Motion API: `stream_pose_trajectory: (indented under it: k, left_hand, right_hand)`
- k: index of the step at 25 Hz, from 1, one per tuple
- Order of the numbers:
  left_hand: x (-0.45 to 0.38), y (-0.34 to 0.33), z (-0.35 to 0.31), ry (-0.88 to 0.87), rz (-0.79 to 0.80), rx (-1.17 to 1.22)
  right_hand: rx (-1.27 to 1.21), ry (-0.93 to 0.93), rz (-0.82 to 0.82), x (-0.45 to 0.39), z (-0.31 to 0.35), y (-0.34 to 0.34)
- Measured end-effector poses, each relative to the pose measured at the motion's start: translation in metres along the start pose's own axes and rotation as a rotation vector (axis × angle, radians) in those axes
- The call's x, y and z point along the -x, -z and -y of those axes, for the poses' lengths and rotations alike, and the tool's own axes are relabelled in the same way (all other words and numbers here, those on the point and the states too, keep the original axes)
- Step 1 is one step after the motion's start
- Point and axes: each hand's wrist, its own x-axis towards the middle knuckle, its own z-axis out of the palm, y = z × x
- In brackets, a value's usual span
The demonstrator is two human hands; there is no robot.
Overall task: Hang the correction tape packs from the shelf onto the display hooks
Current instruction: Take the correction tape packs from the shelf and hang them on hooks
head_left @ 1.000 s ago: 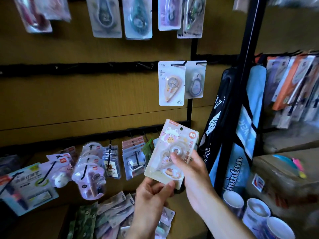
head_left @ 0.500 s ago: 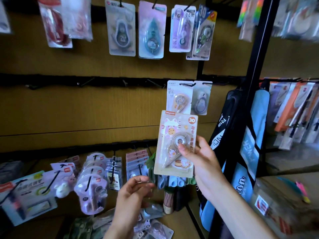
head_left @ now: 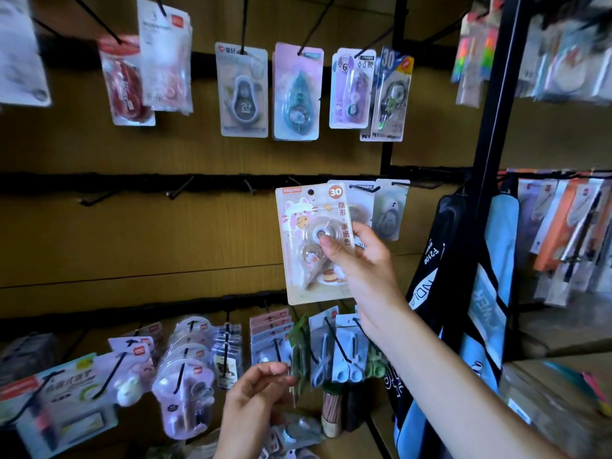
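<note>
Pink-carded correction tape pack [head_left: 314,243] stands upright, pinched in your right hand [head_left: 361,260] fingers — its hang hole [head_left: 310,192] sits above them, beside the nearest empty display hook [head_left: 250,187]; your left hand [head_left: 258,392] hangs loosely curled, empty.

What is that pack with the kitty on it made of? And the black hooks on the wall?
The correction tape pack, held in the right hand, looks like a printed card backing, flat with matte colours, under a clear plastic bubble that shines over the tape. The display hooks look like thin metal wire with a black coating, being slim, stiff and dark, though the picture alone cannot prove it.
</note>
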Motion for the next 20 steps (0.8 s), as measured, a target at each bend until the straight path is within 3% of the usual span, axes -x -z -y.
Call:
stream_pose_trajectory:
  k: [9, 20]
  left_hand:
    - [0.006, 0.002, -0.007, -0.019, -0.008, -0.009]
    - [0.01, -0.007, -0.009, -0.026, 0.024, -0.062]
  right_hand:
    - [-0.067, -0.026, -0.088, -0.002, -0.007, 0.011]
    - [-0.021, -0.167, -0.067, -0.028, -0.017, 0.012]
